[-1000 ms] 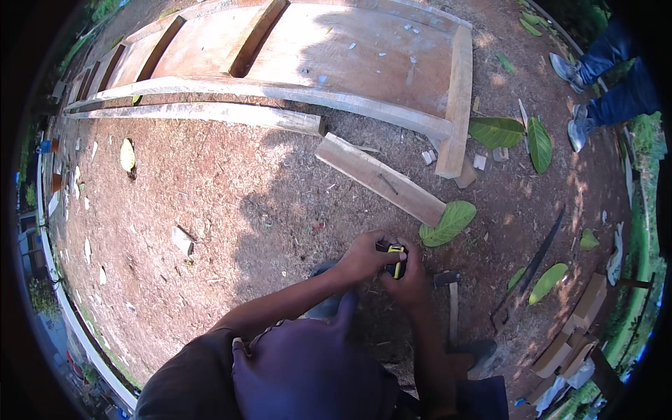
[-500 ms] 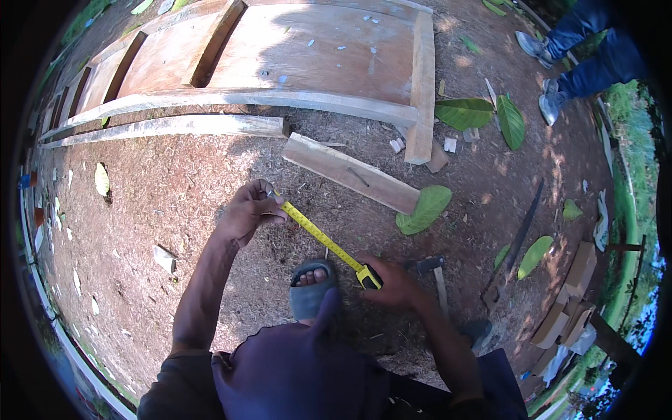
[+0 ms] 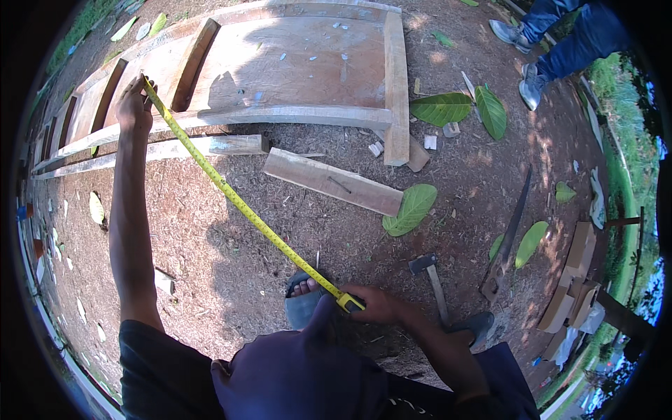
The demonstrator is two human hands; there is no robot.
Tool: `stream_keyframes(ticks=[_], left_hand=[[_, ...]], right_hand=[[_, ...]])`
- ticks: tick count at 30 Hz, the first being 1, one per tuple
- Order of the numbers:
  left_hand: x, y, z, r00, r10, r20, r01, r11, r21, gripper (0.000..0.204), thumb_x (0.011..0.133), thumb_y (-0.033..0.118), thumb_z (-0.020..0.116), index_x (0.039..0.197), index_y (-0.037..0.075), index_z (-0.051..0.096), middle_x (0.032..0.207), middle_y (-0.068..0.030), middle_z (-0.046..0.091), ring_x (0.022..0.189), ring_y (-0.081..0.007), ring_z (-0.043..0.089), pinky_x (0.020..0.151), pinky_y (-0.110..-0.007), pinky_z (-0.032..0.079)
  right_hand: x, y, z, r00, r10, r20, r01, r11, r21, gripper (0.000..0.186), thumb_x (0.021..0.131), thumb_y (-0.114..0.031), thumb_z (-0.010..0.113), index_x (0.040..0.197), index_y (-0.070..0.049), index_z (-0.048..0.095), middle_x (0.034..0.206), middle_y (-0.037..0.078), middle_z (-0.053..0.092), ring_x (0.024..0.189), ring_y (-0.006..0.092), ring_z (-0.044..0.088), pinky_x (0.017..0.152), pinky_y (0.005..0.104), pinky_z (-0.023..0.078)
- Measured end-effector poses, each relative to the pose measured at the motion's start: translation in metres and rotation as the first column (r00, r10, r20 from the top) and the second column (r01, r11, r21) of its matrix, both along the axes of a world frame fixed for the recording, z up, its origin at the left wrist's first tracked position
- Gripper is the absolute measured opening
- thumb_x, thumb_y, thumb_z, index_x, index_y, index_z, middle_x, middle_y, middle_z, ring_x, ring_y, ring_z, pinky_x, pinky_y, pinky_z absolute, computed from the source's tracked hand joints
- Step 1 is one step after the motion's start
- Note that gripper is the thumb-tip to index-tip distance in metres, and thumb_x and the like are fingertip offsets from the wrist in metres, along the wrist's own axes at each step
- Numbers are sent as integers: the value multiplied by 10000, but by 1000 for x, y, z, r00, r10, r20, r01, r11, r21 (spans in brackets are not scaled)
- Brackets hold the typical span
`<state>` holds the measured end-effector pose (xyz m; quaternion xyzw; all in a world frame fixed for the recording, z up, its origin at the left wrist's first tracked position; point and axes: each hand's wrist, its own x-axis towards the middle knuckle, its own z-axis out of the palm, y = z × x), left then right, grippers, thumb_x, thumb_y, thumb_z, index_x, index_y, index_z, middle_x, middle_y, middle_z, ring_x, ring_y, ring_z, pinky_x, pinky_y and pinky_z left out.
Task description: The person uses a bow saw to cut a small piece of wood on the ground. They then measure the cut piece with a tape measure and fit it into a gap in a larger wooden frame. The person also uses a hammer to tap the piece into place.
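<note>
My left hand [image 3: 134, 106] pins the free end of the yellow steel measuring tape [image 3: 238, 203] against the pale wooden plank frame [image 3: 294, 66], while my right hand [image 3: 374, 304] closes its grip on the tape's case low near my foot, keeping the blade taut and straight across the dirt ground [image 3: 231, 245].

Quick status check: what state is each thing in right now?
Tape: pulled out, taut between hands.
Left hand: holds tape end on frame.
Right hand: grips tape case.
Hammer: lying on ground.
Saw: lying flat.
Plank: loose on ground.
</note>
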<state>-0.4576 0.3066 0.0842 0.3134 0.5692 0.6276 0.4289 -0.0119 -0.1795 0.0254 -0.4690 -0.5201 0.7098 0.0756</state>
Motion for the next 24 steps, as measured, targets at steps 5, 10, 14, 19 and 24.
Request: stream_keyframes(ticks=[5,10,14,19,24], left_hand=[[107,-58,-19,960,-272,-69,266,960,-81,490,989,89,633,1424,-37,447,1074,-139,710,883,-195,696,762,-309,574],[204,-129,-35,613,-664,-428,625,739,-253,500,979,197,671,1395,-39,525,1123,-153,714,991,-195,688,851,-328,546],[232,-147,-57,296,-430,-853,544,810,-219,478,980,321,639,1333,2,594,1242,-176,659,1208,-318,600,1011,-440,460],[247,-167,-80,101,-213,-972,532,837,-128,455,977,357,623,1323,62,594,1387,-147,577,1385,-335,450,1127,-499,323],[244,-171,-95,70,-163,-984,546,832,-99,495,971,346,628,1387,92,542,1471,-136,511,1431,-325,402,1153,-520,292]], right_hand=[[-20,14,27,963,-264,-54,247,944,-220,647,858,-249,748,1426,-54,508,1120,106,646,979,176,632,844,345,534],[-23,32,21,800,-597,-63,585,798,-145,560,883,-191,713,1388,-27,535,1010,33,631,874,110,610,723,286,530],[-18,65,14,639,-765,-79,759,644,-94,392,921,-146,662,1280,-19,569,923,19,631,789,111,646,671,279,526],[-7,111,48,532,-844,-73,824,536,-186,296,933,-212,649,1157,-24,601,862,39,636,746,137,669,639,286,519],[-1,111,45,565,-824,-40,776,547,-314,270,949,-179,625,1167,-29,565,849,46,603,761,168,706,575,305,531]])
